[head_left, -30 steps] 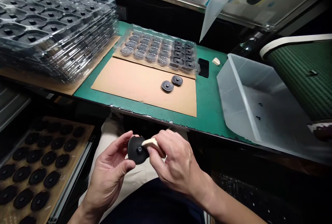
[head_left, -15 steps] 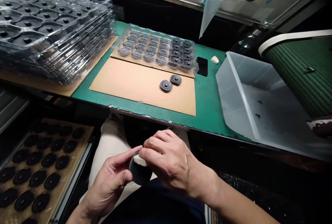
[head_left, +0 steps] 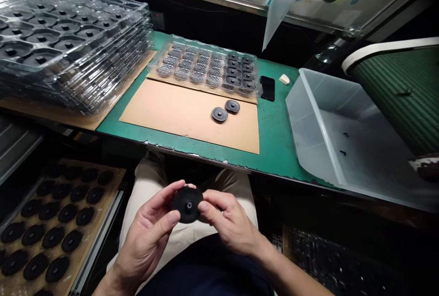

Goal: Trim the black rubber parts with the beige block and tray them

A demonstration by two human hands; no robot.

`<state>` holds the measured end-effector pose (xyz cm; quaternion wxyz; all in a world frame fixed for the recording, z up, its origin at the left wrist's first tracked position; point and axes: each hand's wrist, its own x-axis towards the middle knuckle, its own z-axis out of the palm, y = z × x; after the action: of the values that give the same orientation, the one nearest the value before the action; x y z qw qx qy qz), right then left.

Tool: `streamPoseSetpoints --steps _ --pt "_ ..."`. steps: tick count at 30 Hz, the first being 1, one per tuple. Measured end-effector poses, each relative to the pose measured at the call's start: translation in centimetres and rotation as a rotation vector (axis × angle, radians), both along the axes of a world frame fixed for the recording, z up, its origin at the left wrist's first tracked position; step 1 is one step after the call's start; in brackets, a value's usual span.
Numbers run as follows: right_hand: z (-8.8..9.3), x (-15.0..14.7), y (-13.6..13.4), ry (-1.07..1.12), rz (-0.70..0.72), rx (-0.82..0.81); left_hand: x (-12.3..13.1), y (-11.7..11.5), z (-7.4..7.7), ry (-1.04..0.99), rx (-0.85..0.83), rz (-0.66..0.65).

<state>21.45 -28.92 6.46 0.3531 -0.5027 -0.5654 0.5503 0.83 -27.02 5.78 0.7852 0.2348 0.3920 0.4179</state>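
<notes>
- Your left hand (head_left: pixel 147 232) grips the black disc (head_left: pixel 188 206) by its left edge, thumb on the near face and the other fingers behind it.
- Your right hand (head_left: pixel 233 225) pinches the same disc at its right edge between thumb and fingers; whether anything else sits under the curled fingers, you cannot tell from this view.
- The disc is held above your lap, in front of the table edge, its face with the raised central hub turned up toward you.
- On the table ahead, two loose dark discs (head_left: pixel 219 114) lie close beside each other on the cardboard sheet (head_left: pixel 178 113), near its right side.
- Behind them sits a clear blister tray (head_left: pixel 197 77); its two right-hand columns hold dark discs, and its other pockets show textured clear plastic.
- Just right of that tray, a black phone (head_left: pixel 267 88) lies on the green mat (head_left: pixel 274 145), with a small cream block (head_left: pixel 284 79) near it.
- Farther right stands a translucent bin (head_left: pixel 322 126) with two small dark pieces inside.
- To your left rises a stack of clear trays (head_left: pixel 99 72); below it, more black discs (head_left: pixel 53 237) lie in rows over cardboard.
</notes>
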Motion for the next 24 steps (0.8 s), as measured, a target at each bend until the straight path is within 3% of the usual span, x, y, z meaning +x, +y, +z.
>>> streamPoseSetpoints --steps 4,10,17,24 --pt "-1.3 -1.7 -1.2 0.148 -0.055 -0.079 1.0 0.1 -0.2 0.166 -0.047 0.017" --pt "-1.7 -2.0 -1.2 0.170 -0.218 -0.120 2.2 -0.6 -0.1 0.098 0.014 -0.013" --pt "-1.1 -2.7 -2.1 0.056 -0.068 0.125 3.3 -0.8 -0.4 0.303 0.022 0.098" --pt "-1.5 -2.8 -2.6 0.077 -0.148 0.038 3.8 0.5 -0.5 0.213 -0.199 0.098"
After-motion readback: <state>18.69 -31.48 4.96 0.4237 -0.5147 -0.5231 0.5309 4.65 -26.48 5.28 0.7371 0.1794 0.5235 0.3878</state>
